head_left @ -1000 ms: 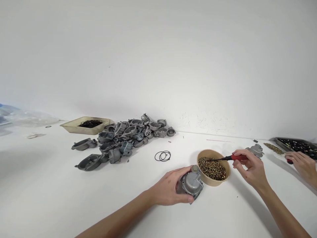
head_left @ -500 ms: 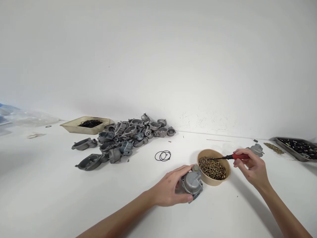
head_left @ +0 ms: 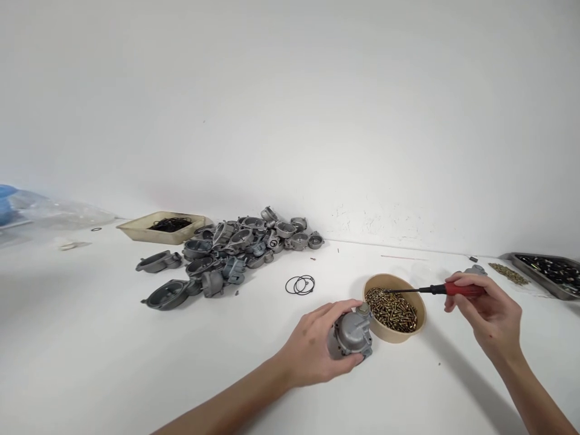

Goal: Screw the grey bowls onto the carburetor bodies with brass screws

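Note:
My left hand [head_left: 312,347] is wrapped round a grey cast-metal housing [head_left: 354,331] that rests on the white table [head_left: 113,362]. It sits right beside a tan paper bowl [head_left: 419,320] full of brass screws [head_left: 392,309]. My right hand [head_left: 492,314] pinches a red-handled screwdriver [head_left: 457,289]. Its dark shaft reaches left and its tip lies over the screws at the bowl's far left.
A heap of grey metal housings [head_left: 235,248] lies at mid-left, with black O-rings [head_left: 299,284] in front. A beige tray [head_left: 158,227] of black rings stands behind. At the far right are a metal tray [head_left: 548,275] of dark parts, loose screws [head_left: 510,273] and another grey part [head_left: 475,270].
Another person's hand at the far right edge has withdrawn from view. My right hand has drawn back to the right, with the screwdriver tip still over the bowl. My left hand keeps its hold.

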A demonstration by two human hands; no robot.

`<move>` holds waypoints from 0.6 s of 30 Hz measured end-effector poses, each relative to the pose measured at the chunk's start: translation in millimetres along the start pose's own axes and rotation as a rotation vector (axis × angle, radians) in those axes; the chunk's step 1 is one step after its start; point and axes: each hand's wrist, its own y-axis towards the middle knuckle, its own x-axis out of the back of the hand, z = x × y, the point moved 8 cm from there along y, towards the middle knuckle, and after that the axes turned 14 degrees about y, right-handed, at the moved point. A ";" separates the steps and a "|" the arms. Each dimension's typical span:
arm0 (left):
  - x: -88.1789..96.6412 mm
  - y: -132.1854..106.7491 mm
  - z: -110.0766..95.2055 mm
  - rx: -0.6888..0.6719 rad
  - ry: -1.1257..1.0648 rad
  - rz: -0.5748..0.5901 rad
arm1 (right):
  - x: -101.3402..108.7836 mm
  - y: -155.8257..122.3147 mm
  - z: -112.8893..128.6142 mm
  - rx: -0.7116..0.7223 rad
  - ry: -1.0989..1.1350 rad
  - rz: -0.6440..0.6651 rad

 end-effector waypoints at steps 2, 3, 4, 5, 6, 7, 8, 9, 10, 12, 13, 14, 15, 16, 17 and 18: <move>3.2 1.3 3.0 0.008 -0.005 -0.043 | 0.3 -0.4 3.8 -0.006 0.038 -0.004; 4.9 1.9 4.5 0.008 -0.010 -0.058 | 0.5 -0.9 4.5 -0.015 0.059 -0.006; 6.4 2.6 5.9 0.009 -0.014 -0.069 | 0.4 -1.6 4.6 -0.026 0.079 -0.004; 7.7 3.3 7.2 0.010 -0.017 -0.076 | -0.3 -2.6 4.2 -0.038 0.097 0.001; 8.5 3.9 8.6 0.014 -0.019 -0.077 | -1.5 -3.8 3.7 -0.048 0.111 0.007; 9.3 4.4 10.1 0.023 -0.019 -0.081 | -3.2 -5.2 3.3 -0.056 0.121 0.016; 9.8 4.7 11.7 0.033 -0.018 -0.085 | -5.4 -6.7 3.2 -0.060 0.130 0.026; 9.6 4.9 13.0 0.042 -0.016 -0.086 | -8.0 -8.2 3.2 -0.061 0.139 0.037; 9.1 5.0 13.8 0.046 -0.014 -0.085 | -10.7 -9.6 3.2 -0.062 0.145 0.046; 8.5 5.0 14.0 0.039 -0.016 -0.096 | -15.8 -12.2 3.0 -0.068 0.154 0.063; 8.4 4.9 13.7 0.032 -0.020 -0.105 | -18.1 -13.2 2.8 -0.072 0.158 0.070; 8.3 4.9 13.3 0.025 -0.023 -0.111 | -20.1 -14.0 2.6 -0.075 0.160 0.078; 8.6 4.8 13.0 0.020 -0.025 -0.119 | -21.9 -14.7 2.3 -0.079 0.163 0.087; 8.7 4.8 12.5 0.015 -0.026 -0.123 | -23.3 -15.2 2.1 -0.082 0.166 0.096; 8.7 4.9 12.1 0.012 -0.025 -0.121 | -24.4 -15.5 1.9 -0.084 0.167 0.103; 8.7 5.1 11.6 0.010 -0.024 -0.117 | -25.2 -15.8 1.7 -0.085 0.166 0.110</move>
